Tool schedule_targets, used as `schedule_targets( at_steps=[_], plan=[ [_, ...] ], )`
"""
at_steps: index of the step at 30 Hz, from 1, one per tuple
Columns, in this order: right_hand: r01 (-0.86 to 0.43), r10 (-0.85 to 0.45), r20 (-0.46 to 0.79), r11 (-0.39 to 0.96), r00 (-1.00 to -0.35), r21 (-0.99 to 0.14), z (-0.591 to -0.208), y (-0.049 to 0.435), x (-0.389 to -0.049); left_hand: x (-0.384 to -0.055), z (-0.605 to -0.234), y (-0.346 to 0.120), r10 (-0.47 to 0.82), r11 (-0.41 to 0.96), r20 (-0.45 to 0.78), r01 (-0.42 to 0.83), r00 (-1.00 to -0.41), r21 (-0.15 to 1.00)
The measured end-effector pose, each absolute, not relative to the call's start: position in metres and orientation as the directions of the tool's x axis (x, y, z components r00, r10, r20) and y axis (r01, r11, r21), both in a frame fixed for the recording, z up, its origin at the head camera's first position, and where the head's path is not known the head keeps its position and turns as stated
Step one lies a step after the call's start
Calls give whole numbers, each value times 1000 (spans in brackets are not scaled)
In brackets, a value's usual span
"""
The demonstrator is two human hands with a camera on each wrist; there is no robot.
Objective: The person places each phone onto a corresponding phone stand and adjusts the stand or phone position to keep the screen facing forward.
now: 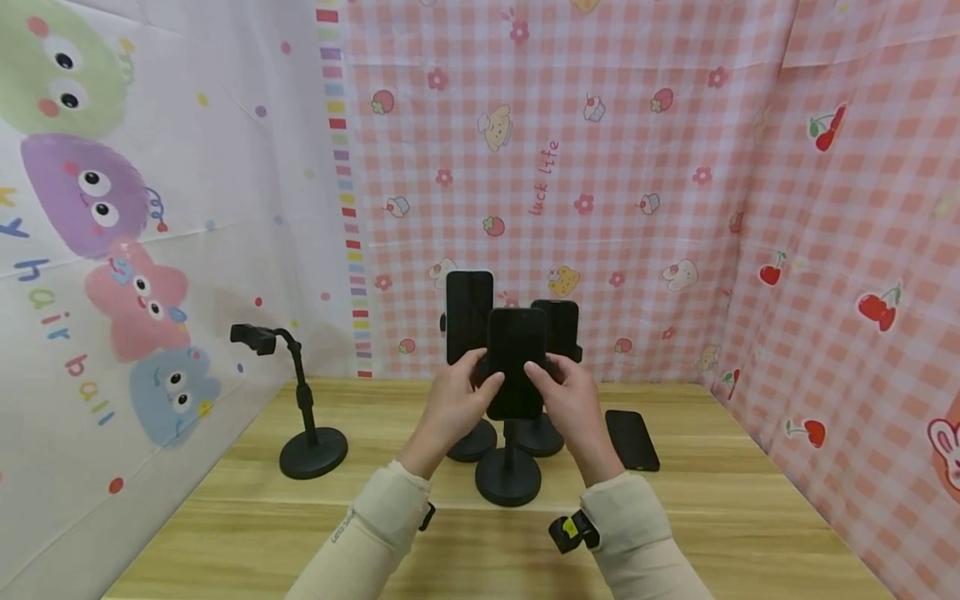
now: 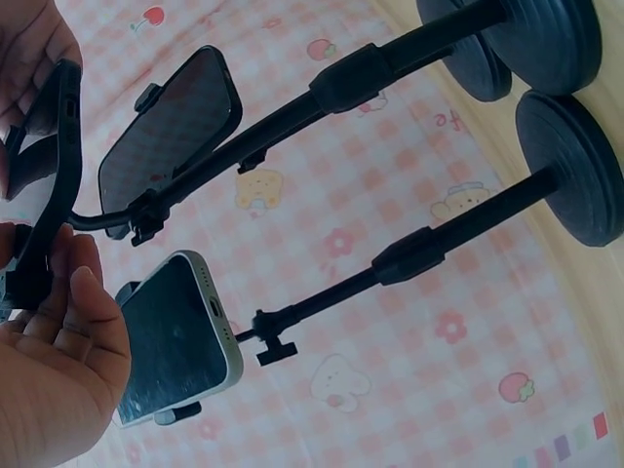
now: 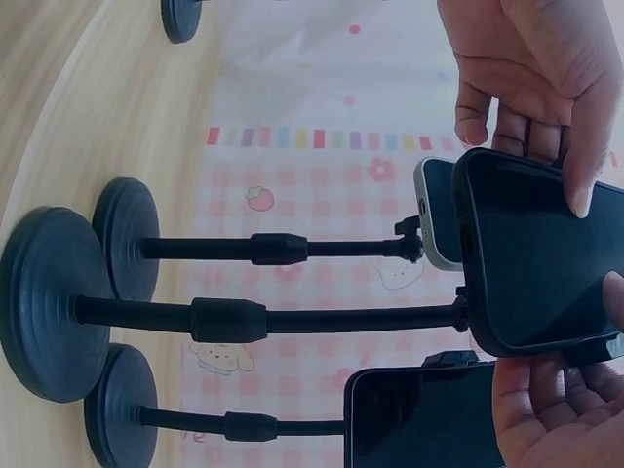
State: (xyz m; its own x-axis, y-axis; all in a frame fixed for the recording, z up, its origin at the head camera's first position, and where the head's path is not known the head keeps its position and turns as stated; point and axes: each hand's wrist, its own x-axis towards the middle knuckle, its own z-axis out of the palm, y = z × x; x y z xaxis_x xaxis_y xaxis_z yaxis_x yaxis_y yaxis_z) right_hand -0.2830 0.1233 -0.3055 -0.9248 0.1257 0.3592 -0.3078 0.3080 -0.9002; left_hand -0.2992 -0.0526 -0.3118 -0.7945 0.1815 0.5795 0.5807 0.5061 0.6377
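A black phone [image 1: 516, 362] stands upright in the clamp of the front phone stand [image 1: 508, 479], at the middle of the table. My left hand [image 1: 453, 402] grips its left edge, thumb on the front and fingers reaching behind. On the opposite edge my right hand [image 1: 576, 408] holds the phone the same way. In the left wrist view the fingers of my left hand [image 2: 73, 366] curl close around the clamp. The right wrist view shows my right hand [image 3: 561, 414] under the phone's edge [image 3: 546, 258], by the clamp; the clamp's back is mostly hidden.
Close behind stand two more stands, holding a phone at left [image 1: 468, 308] and another at right [image 1: 558, 325]. An empty phone stand [image 1: 313, 454] is farther left. One black phone [image 1: 632, 440] lies on the wooden table [image 1: 712, 517] at right. Patterned cloths [image 1: 645, 150] enclose the back and sides.
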Motion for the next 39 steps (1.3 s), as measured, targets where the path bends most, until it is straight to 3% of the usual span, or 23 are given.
schedule_targets(
  at_steps=[25, 39],
  plan=[
    [-293, 106, 339, 310, -935, -905, -318, 128, -269, -294, -325, -55, 196, 435, 620, 634, -760, 639],
    [-268, 126, 320, 315, -939, -910, -335, 130, -264, -289, -349, -62, 193, 364, 610, 633, -769, 683]
  ],
)
